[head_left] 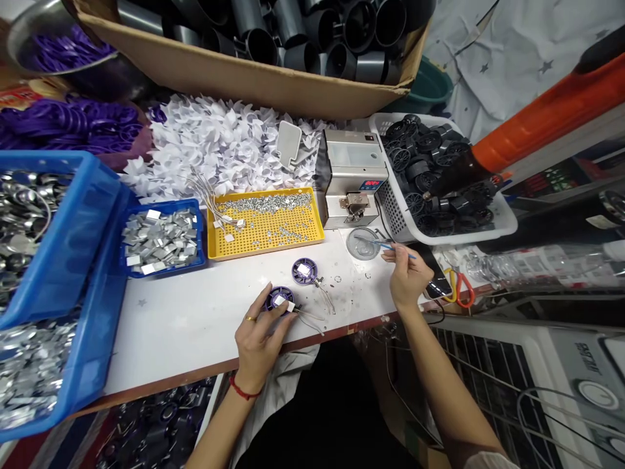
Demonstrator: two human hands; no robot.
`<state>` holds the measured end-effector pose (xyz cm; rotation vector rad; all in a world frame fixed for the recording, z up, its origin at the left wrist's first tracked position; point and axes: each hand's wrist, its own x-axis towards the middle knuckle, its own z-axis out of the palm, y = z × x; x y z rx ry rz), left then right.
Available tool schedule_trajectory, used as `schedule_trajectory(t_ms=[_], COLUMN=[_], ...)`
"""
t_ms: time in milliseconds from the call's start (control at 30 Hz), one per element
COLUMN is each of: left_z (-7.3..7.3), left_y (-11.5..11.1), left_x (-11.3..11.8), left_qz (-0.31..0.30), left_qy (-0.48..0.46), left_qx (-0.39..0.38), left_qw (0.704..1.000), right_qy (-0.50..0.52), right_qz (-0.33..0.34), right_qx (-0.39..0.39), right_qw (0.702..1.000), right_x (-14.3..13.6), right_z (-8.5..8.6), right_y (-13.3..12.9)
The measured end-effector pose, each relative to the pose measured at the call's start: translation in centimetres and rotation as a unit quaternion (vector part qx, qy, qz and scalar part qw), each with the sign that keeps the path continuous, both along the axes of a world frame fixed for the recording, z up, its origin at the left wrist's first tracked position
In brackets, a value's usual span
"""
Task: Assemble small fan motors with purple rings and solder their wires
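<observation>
My left hand [261,332] rests on the white table, its fingers closed round a purple round part [276,294] with a white square piece and thin wires. A second purple part [304,270], also with a white square and wires, lies just behind it. My right hand [409,275] pinches a thin blue stick [398,251], whose tip reaches over a shallow clear round dish [362,243]. Behind the dish stands a metal machine [352,176] with a red digital display.
A yellow tray [266,249] of small metal pieces and a blue tray [202,251] of silver squares stand behind. Larger blue bins [105,189] are at left. A white basket [469,236] of black wheels, a phone [436,277] and scissors [463,290] are at right.
</observation>
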<state>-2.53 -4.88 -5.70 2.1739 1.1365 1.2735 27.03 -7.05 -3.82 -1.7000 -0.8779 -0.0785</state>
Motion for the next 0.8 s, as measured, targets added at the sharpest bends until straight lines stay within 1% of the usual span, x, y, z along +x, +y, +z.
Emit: schedule_trajectory(t_ms=[67, 133, 200, 267, 333, 400, 467, 533, 667, 800], left_z=[-0.2, -0.4, -0.5, -0.5, -0.5, -0.4, -0.3, -0.2, -0.1, -0.3], left_y=[-0.1, -0.1, -0.1, 0.0, -0.1, -0.2, -0.4, -0.6, -1.1, -1.2], left_x=[-0.1, -0.1, -0.1, 0.0, 0.2, 0.5, 0.8, 1.1, 1.3, 1.3], left_qz=[0.008, 0.013, 0.014, 0.015, 0.02, 0.032, 0.051, 0.076, 0.107, 0.105], left_qy=[0.002, 0.0, -0.001, -0.008, -0.026, -0.054, -0.078, -0.099, -0.115, -0.125], left_qx=[-0.001, 0.0, 0.0, -0.004, -0.015, -0.036, -0.071, -0.109, -0.149, -0.155], left_qw=[1.0, 1.0, 1.0, 1.0, 0.999, 0.997, 0.993, 0.986, 0.976, 0.974], right_qy=[-0.023, -0.081, -0.139, -0.156, -0.121, -0.06, 0.0, 0.036, 0.043, 0.04], right_qz=[0.023, 0.041, 0.038, 0.018, 0.006, 0.0, -0.012, -0.029, -0.042, -0.038], right_qx=[-0.015, -0.039, -0.048, -0.035, -0.025, -0.017, -0.002, 0.02, 0.028, 0.034], right_qw=[0.999, 0.995, 0.988, 0.987, 0.992, 0.998, 1.0, 0.999, 0.998, 0.998], right_x=[0.0, -0.2, -0.4, -0.7, -0.9, -1.0, -1.2, -1.3, -1.5, -1.5], right_z=[0.3, 1.0, 1.7, 2.1, 2.3, 2.3, 2.4, 2.7, 3.1, 2.5], right_y=[-0.4, -0.8, -1.1, -1.3, -1.3, -1.4, -1.6, -2.0, -2.6, -2.6])
